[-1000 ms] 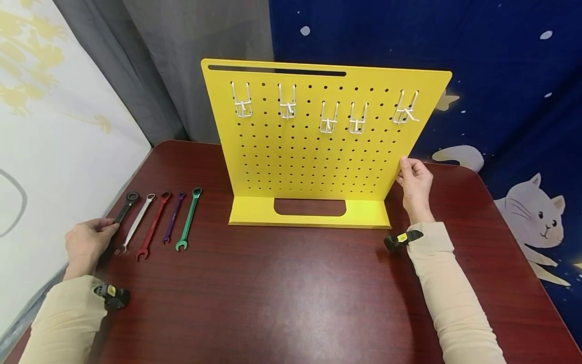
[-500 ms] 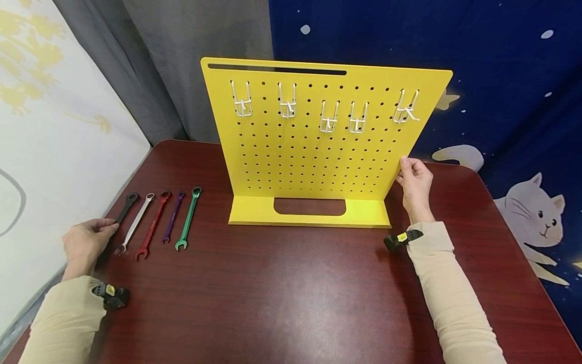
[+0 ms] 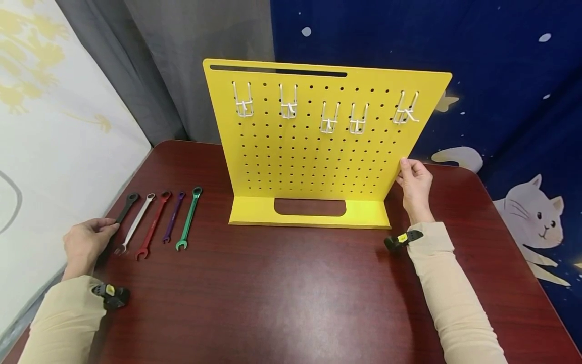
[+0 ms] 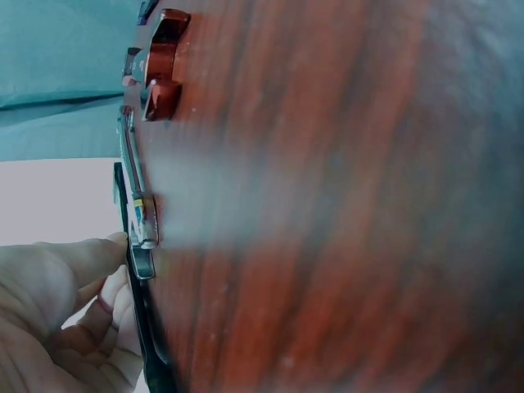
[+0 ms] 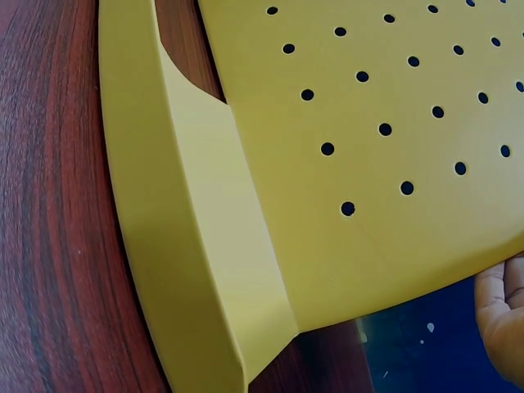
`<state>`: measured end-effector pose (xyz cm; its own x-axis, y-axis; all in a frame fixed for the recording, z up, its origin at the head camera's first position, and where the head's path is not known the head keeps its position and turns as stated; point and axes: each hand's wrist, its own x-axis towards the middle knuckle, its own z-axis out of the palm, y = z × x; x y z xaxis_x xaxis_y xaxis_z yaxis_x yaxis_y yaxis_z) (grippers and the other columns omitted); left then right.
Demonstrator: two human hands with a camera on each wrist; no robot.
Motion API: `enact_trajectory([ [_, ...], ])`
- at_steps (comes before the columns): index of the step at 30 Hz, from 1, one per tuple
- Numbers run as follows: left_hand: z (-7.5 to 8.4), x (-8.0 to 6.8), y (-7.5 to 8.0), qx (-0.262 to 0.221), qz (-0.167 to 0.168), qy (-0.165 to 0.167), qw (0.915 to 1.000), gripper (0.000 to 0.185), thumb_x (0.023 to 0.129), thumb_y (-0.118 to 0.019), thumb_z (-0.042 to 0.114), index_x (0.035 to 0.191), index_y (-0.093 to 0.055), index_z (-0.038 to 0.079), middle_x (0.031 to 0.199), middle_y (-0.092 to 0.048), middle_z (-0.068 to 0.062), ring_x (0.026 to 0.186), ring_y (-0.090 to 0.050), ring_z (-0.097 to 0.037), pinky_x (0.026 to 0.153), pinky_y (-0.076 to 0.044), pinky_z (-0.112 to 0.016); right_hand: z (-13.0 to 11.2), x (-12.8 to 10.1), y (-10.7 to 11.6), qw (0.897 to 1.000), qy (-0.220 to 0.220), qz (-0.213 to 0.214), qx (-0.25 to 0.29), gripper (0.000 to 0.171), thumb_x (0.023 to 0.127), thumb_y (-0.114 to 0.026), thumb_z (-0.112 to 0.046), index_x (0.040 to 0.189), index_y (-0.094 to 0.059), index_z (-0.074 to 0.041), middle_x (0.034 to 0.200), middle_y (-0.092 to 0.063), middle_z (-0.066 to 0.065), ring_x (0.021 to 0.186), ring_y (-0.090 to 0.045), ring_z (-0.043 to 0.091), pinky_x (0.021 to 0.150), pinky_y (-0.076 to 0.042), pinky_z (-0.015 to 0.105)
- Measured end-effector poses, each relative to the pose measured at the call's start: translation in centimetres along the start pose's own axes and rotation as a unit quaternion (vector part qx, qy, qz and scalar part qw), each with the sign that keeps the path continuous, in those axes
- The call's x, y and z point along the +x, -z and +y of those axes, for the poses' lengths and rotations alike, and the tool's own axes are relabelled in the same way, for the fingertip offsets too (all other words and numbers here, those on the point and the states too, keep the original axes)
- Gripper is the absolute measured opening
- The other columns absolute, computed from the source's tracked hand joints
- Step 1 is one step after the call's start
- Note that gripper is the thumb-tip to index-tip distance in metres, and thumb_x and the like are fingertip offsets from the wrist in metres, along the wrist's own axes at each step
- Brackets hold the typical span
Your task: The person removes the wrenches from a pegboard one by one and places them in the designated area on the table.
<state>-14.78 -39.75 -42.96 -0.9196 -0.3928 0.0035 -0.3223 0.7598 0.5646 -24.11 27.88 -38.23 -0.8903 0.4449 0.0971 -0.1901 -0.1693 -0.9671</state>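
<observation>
Under the left hand (image 3: 86,242), curled fingers (image 4: 78,262) pinch the black wrench (image 3: 124,207), handle hidden, flat on the worktop (image 3: 273,293). Right hand (image 3: 415,187) fingers grip the yellow pegboard (image 3: 309,146) edge.

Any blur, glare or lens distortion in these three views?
Head view: sharp, wide-angle bowing at the edges, soft sheen on the table. Left wrist view: hazy, glare washes out the wood beside the black wrench. Right wrist view: crisp on the yellow pegboard, right hand slightly soft.
</observation>
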Motion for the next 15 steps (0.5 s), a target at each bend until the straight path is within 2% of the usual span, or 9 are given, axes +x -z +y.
enact_trajectory([
  [6,0.1,0.3,-0.2,0.032,0.008,-0.021,0.9992,0.037,0.092,-0.055,0.023,0.109,-0.062,-0.009,0.093,-0.066,-0.028,0.097,-0.050,-0.044,0.078,-0.033,-0.049,0.1,-0.1,0.4,1.000,-0.004,-0.007,-0.003,0.019,0.086,-0.066,-0.022,0.089,-0.062,-0.003,0.085,-0.064,0.001,0.079,-0.059,0.013,0.072,-0.053,0.018],
  [9,0.3,0.3,-0.1,0.047,0.016,-0.039,0.9980,0.038,0.093,-0.052,0.024,0.110,-0.062,-0.008,0.093,-0.066,-0.028,0.096,-0.053,-0.045,0.075,-0.035,-0.048,0.1,-0.2,0.6,1.000,-0.008,-0.014,-0.011,0.017,0.086,-0.066,-0.021,0.088,-0.063,-0.005,0.085,-0.065,0.001,0.080,-0.060,0.013,0.074,-0.053,0.019],
  [13,1.6,0.2,0.2,0.053,0.027,-0.069,0.9958,0.039,0.094,-0.051,0.026,0.114,-0.060,-0.007,0.101,-0.064,-0.030,0.094,-0.057,-0.046,0.066,-0.037,-0.040,0.3,-0.2,1.1,1.000,-0.011,-0.021,-0.021,0.016,0.087,-0.065,-0.021,0.092,-0.066,-0.006,0.086,-0.067,0.000,0.080,-0.064,0.012,0.078,-0.054,0.021],
  [15,2.7,0.2,0.3,0.048,0.038,-0.092,0.9939,0.039,0.094,-0.051,0.025,0.115,-0.060,-0.007,0.101,-0.064,-0.031,0.094,-0.058,-0.046,0.065,-0.039,-0.041,0.3,-0.1,1.5,0.999,-0.005,-0.027,-0.029,0.017,0.088,-0.063,-0.022,0.096,-0.067,-0.007,0.088,-0.068,-0.001,0.082,-0.065,0.012,0.080,-0.053,0.022],
])
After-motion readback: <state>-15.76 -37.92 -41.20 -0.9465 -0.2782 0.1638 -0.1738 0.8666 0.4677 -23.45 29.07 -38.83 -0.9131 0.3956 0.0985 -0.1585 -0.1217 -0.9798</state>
